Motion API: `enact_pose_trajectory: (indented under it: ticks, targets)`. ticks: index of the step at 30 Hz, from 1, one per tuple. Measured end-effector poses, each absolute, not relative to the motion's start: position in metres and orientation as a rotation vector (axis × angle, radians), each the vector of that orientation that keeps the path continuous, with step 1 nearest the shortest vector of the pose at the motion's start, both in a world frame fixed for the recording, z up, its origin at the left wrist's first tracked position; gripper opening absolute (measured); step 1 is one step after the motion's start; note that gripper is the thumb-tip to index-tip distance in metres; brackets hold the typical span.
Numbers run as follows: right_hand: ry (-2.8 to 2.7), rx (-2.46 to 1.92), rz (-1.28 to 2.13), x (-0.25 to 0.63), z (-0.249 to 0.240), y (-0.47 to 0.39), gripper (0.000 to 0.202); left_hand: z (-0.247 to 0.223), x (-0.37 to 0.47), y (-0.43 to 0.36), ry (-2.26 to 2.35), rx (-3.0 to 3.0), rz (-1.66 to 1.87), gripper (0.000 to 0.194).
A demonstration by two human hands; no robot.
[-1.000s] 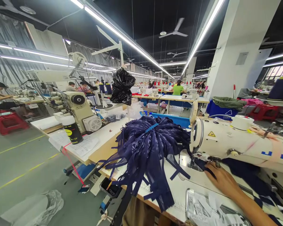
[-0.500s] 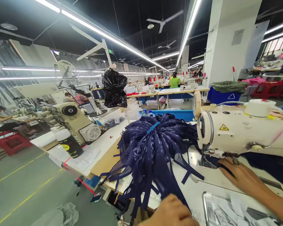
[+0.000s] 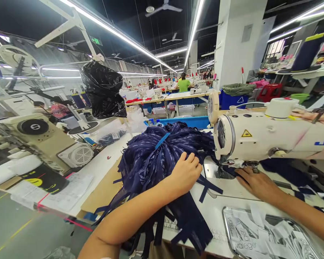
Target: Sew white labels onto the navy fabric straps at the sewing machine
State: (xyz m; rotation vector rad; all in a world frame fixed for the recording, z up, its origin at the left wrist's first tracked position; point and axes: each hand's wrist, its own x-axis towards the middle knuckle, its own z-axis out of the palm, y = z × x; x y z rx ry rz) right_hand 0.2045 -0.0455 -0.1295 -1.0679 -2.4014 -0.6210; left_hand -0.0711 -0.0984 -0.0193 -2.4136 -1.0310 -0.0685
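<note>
A large bundle of navy fabric strips, crossed by a blue band, spreads over the table left of a white sewing machine. My left hand reaches across the bundle's right side, fingers curled in on the navy strips; what lies under the fingertips is partly hidden. Beneath the machine head, my right hand presses its fingers together on a navy strip beside the metal needle plate. The machine partly covers those fingers. More navy fabric lies behind my right hand.
A metal tray of white printed labels sits at the front right. Paper sheets and another machine stand to the left. A black plastic bag hangs behind the table. Farther off, a person in green sits at a bench.
My left hand has risen from the table's front edge to the right side of the bundle. My right hand stays by the needle. The camera view has turned slightly right.
</note>
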Motion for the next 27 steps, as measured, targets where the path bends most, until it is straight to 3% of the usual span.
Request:
enact_pose_trajectory:
  ticks: [7, 9, 12, 16, 22, 27]
  targets:
    - [-2.475, -0.974, -0.751, 0.194, -0.112, -0.062, 0.028, -0.023, -0.075, -0.086, -1.087, -2.452, 0.116, 0.005]
    - [-2.557, -0.867, -0.607, 0.184, -0.102, -0.073, 0.03, -0.024, -0.088, -0.095, -0.987, -2.507, 0.117, 0.003]
    - [-2.625, -0.759, -0.134, 0.159, -0.09, -0.085, 0.029, -0.026, -0.104, -0.115, -0.953, -2.542, 0.099, 0.009]
    - [-2.501, -0.957, 0.397, 0.113, -0.087, -0.077, 0.039, -0.035, -0.103, -0.149, -0.99, -2.623, -0.102, 0.012]
    - [-2.411, -1.155, 0.527, 0.047, -0.092, -0.035, 0.034, -0.064, -0.063, -0.18, -0.907, -2.835, -0.379, 0.01]
    - [-2.396, -1.193, 0.573, 0.029, -0.088, -0.001, 0.033, -0.066, -0.048, -0.141, -1.093, -2.814, -0.512, 0.006]
